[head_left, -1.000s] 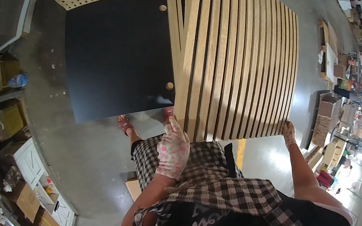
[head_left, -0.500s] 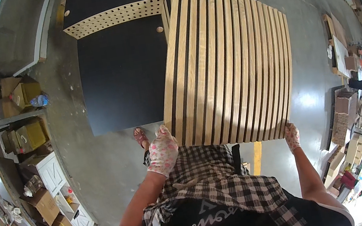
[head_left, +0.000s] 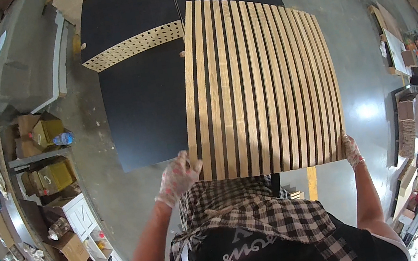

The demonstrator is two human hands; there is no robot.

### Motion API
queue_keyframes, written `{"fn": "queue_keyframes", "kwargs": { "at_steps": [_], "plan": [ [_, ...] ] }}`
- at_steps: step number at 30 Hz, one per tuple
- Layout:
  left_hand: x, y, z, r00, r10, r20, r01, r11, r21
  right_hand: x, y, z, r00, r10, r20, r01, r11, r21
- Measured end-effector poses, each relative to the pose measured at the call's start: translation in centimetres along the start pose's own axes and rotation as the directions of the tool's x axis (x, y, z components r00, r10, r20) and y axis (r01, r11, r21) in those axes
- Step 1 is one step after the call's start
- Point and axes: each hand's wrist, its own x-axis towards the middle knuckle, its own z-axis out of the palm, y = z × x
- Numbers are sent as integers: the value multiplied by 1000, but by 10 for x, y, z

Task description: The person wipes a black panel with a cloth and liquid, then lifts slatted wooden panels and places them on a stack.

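A large slatted wood panel [head_left: 263, 87], pale oak strips with dark gaps between them, lies in front of me over black boards. At its near left corner is my left hand [head_left: 178, 179], in a white glove with pink flowers, thumb and fingers somewhat spread but holding the edge. My right hand [head_left: 353, 150], gloved alike, grips the near right corner, its fingertips partly hidden by the edge. Under and left of the panel is a black board [head_left: 146, 105]. Behind it stands a perforated light wood strip [head_left: 138, 45].
Shelving [head_left: 73, 199] with boxes and a blue-capped bottle [head_left: 63, 139] runs along the left. A grey wrapped stack [head_left: 28, 56] stands at the far left. Stacked cardboard [head_left: 410, 123] lines the right side, with grey concrete floor [head_left: 359, 65] between.
The panel has turned slightly to the left and sits squarer to me. My left hand's fingers have loosened and spread at the corner; my right hand has shifted right with its corner.
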Motion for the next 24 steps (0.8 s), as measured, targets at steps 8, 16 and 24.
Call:
{"fn": "queue_keyframes", "kwargs": {
  "at_steps": [8,16,24],
  "plan": [
    [111,-6,9,860,-424,-286,105,694,-713,-16,-3,36,999,38,1,-38,977,209],
    [65,-36,-6,890,-449,-74,-46,73,-996,-35,-7,63,961,9,-277,31,990,140],
    [-74,-241,-56,741,-447,-501,-274,479,-834,-117,-49,221,908,-339,-247,339,940,-45]
  ]
}}
